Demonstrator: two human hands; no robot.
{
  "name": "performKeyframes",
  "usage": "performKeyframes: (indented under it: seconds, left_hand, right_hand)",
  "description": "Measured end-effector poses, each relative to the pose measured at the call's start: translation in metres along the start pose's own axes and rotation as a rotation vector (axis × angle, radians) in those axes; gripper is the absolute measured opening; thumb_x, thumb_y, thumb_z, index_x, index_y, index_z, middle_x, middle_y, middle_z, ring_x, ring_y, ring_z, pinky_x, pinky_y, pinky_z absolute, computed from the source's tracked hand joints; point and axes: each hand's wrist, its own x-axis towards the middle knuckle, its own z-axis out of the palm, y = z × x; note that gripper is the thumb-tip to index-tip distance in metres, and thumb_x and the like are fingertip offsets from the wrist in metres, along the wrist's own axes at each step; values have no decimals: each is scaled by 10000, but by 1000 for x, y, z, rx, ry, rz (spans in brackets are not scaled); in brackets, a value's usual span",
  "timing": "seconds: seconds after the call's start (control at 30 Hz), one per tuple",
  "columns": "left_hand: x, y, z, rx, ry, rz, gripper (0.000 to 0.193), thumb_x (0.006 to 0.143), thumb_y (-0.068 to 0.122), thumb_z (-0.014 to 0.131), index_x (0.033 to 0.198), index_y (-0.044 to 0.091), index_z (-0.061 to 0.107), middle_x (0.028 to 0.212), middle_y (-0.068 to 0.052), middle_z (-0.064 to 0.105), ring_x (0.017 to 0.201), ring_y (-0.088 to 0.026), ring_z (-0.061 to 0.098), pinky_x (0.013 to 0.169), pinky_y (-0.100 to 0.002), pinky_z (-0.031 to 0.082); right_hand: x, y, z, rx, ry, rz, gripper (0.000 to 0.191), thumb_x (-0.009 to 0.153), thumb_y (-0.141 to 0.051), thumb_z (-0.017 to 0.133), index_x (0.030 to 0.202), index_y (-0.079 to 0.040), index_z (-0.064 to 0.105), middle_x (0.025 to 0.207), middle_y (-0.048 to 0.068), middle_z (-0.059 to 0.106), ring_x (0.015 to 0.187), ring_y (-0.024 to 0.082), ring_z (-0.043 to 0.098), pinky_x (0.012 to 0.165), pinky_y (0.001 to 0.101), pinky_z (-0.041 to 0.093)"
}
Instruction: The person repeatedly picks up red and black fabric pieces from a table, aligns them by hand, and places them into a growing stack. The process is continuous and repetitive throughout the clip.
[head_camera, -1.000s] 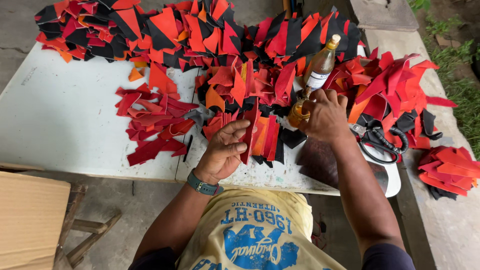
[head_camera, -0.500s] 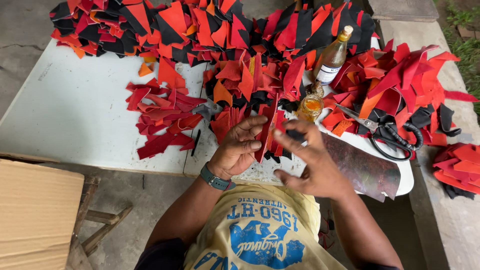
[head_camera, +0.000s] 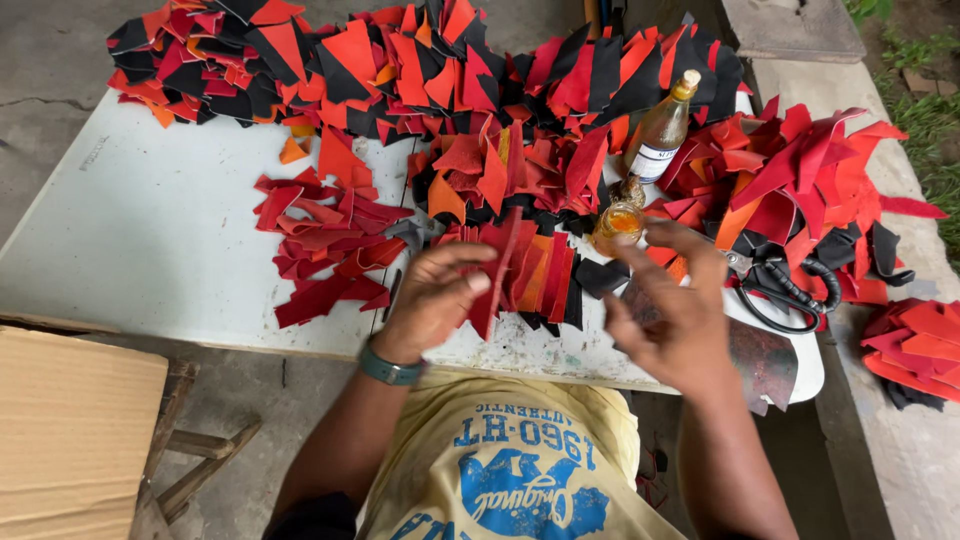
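**Left hand gripped a red strip at the table edge**

The left hand's (head_camera: 432, 300) fingers were clamped on a long red strip (head_camera: 497, 272), thumb on its near face, at the centre of the frame. The strip stood on edge, rising from the palm toward the upper middle. Just right of it, a fanned stack (head_camera: 545, 280) of red, orange and black pieces lay on the table. A watch (head_camera: 388, 368) circled the left wrist.

The right hand (head_camera: 672, 312) hovered right of centre, its fingers apart and curled, holding nothing that could be seen; it was blurred. Just above its fingertips stood a small jar (head_camera: 616, 222) of amber liquid, and above that a tall bottle (head_camera: 660, 130) with a pale label. Scissors (head_camera: 780, 290) with black handles lay to the right of the hand, beside a dark curved sheet (head_camera: 765, 355).

Red scraps (head_camera: 325, 245) lay left of the left hand. A large heap (head_camera: 420, 70) of red, orange and black cuttings filled the top of the frame. The white table (head_camera: 140, 230) was bare at the left. Cardboard (head_camera: 70, 430) showed at the lower left, and more red pieces (head_camera: 915, 345) at the right edge.
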Motion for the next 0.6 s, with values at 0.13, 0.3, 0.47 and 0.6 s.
performKeyframes:
  seconds: [0.13, 0.3, 0.47, 0.6]
  left_hand:
    - [-7, 44, -17, 606, 189, 213, 461, 960, -35, 752, 1377, 50, 573, 1014, -43, 739, 890, -57, 665, 774, -195, 537]
    - [-13, 55, -6, 783, 254, 286, 213, 972, -55, 698, 1166, 15, 646, 1103, -59, 723, 1006, -85, 696, 867, -237, 595]
    - [2, 7, 21, 1080, 27, 444, 325, 787, -141, 651, 1078, 2, 628, 1166, -128, 701, 1077, -223, 713, 932, -341, 594]
    - [33, -44, 43, 1293, -114, 427, 257, 810, -82, 681, 1052, -2, 640, 1152, -155, 693, 1096, -294, 687, 943, -401, 582]
  right_hand:
    - [-36, 19, -19, 196, 92, 156, 607, 891, -117, 791, 1458, -31, 594, 1375, 155, 511, 1230, 281, 603, 1047, 375, 532]
    - [-75, 39, -27, 337, 159, 316, 615, 940, -63, 761, 1508, -1, 534, 1364, 119, 504, 1095, 197, 643, 979, 313, 536]
    - [-94, 45, -10, 374, 172, 459, 628, 900, 22, 699, 1502, 13, 520, 1305, 107, 572, 1075, 170, 653, 995, 306, 529]
    - [-96, 43, 7, 294, 113, 468, 614, 876, 29, 704, 1468, 19, 544, 1157, 97, 662, 1012, 149, 672, 950, 290, 533]
